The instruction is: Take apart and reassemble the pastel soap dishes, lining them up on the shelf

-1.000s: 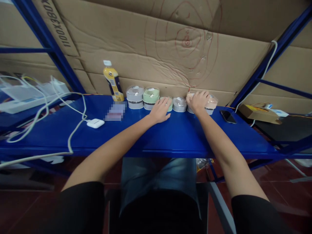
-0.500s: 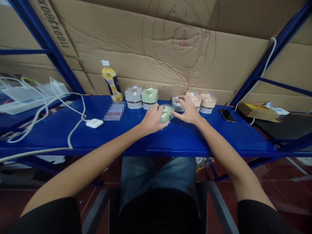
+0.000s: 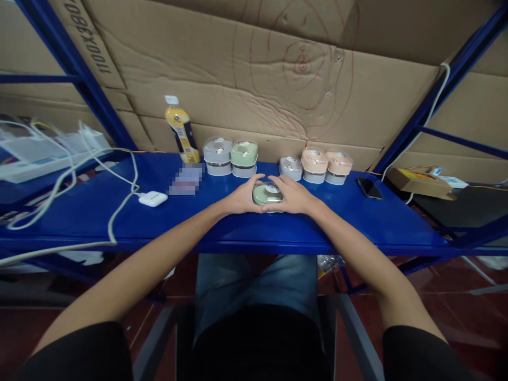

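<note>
A small green container (image 3: 269,194) with a clear lid and a round label sits on the blue tabletop in front of me. My left hand (image 3: 245,196) wraps its left side, and my right hand (image 3: 291,194) wraps its right side. Thumbs lie along the near edge and fingers curve round the far edge, hiding parts of it. Beyond my hands stands a lone grey container (image 3: 291,168). Right of that are two stacks with peach containers (image 3: 314,159) on top. To the left are a stack topped by a grey container (image 3: 217,151) and one topped by a green container (image 3: 244,153).
A yellow drink bottle (image 3: 182,132) stands against the cardboard wall (image 3: 190,63). A white earbud case (image 3: 153,199) and pale cables (image 3: 119,206) lie at the left. On the right are a phone (image 3: 369,188) and a small cardboard box (image 3: 420,182). Blue posts frame both sides.
My right hand has come away from the grey container and closed on the green one. The green container has moved nearer to me, with my left hand still on it.
</note>
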### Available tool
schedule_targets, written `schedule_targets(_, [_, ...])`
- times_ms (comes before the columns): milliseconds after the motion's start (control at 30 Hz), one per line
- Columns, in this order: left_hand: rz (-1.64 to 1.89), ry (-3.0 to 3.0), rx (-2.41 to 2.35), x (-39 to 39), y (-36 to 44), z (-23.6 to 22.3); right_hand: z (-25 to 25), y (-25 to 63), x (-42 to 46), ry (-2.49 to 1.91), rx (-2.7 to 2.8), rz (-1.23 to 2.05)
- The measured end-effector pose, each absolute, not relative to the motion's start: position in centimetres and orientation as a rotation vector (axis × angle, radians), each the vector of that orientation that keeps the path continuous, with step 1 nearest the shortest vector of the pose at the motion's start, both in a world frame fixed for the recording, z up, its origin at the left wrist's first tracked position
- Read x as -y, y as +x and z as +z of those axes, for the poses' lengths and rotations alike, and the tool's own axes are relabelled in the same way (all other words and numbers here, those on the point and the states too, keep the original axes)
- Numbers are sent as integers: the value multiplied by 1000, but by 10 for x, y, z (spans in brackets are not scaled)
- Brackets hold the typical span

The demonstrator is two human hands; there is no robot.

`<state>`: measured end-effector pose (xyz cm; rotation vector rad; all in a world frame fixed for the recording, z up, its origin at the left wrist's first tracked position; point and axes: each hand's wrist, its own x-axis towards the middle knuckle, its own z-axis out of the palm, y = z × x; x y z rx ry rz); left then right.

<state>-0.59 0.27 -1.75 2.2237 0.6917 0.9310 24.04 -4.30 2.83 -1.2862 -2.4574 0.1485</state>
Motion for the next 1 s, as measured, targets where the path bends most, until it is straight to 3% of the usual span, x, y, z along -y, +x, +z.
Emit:
schedule_targets(533, [813, 2561, -841, 13, -13, -2, 36, 312, 29, -1556, 1931, 347])
schedule_targets(767, [988, 2473, -1042, -10, -34, -5, 34, 325, 20, -1612, 1972, 363])
schedule_targets(1000, [949, 2436, -1213, -24, -49, -14, 32, 328, 19, -1583, 2111, 414])
